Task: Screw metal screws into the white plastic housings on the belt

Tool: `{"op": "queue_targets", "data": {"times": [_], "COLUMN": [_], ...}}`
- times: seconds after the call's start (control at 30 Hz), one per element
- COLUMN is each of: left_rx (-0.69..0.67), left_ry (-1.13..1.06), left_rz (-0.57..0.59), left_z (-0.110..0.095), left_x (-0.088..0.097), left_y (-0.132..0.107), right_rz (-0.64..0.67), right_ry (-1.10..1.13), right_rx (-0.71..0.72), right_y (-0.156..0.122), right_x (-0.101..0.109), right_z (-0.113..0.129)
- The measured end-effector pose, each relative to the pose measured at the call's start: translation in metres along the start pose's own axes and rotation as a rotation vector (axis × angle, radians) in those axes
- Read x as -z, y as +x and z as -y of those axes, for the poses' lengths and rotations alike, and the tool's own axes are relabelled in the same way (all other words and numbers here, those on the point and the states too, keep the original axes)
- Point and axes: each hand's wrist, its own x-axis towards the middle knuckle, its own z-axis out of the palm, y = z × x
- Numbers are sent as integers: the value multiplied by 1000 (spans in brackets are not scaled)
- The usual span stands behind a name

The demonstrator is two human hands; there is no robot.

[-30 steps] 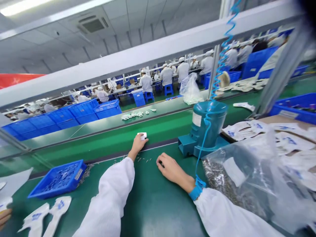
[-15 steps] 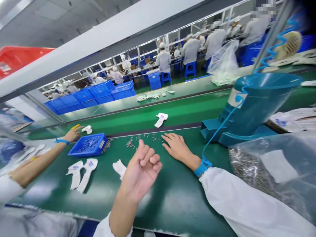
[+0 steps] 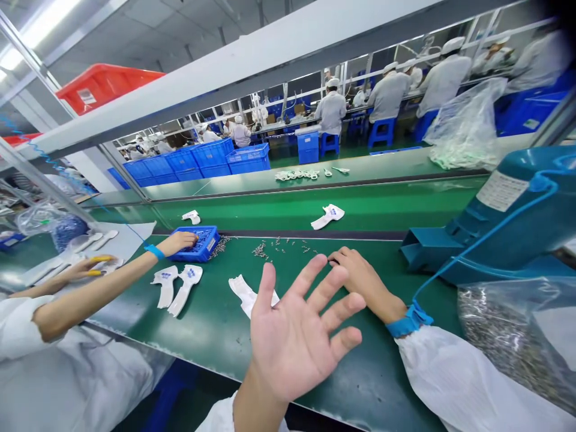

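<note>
Left hand [image 3: 292,330] spread open (palm showing), right hand [image 3: 364,282] on belt [image 3: 382,384].

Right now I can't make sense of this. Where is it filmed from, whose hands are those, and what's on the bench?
This picture comes from a camera worn on a person's head, looking down at their own hands. Their left hand is raised open, palm toward the camera, holding nothing; their right hand lies on the green bench, also empty as far as shows. The arms from the left belong to a co-worker, one hand at a blue crate of small metal parts. Loose metal bits and white printed cutouts lie on the bench; a teal machine stands at right.
</note>
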Motion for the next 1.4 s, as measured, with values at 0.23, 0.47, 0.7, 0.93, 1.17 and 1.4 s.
{"op": "queue_targets", "data": {"times": [0.23, 0.47, 0.7, 0.93, 1.17, 1.4], "left_rx": [-163, -247, -311, -236, -260, -338], "left_ry": [-113, 539, 322, -546, -529, -400], "left_rz": [-198, -664, -648, -170, -115, -17], "left_z": [30, 47, 32, 14, 18, 19], "left_x": [28, 109, 104, 44, 33, 27], "left_y": [-22, -56, -52, -47, -45, -49], "right_rz": [-54, -48, 2, 52, 103, 103], "right_ry": [99, 316, 288, 104, 38, 29], "right_rx": [-40, -120, -122, -57, 30, 22], "right_y": [-1, -5, -7, -11, -14, -16], "right_x": [7, 14, 11, 7, 8, 10], "right_z": [-5, 1, -3, -17, -23, -24]}}
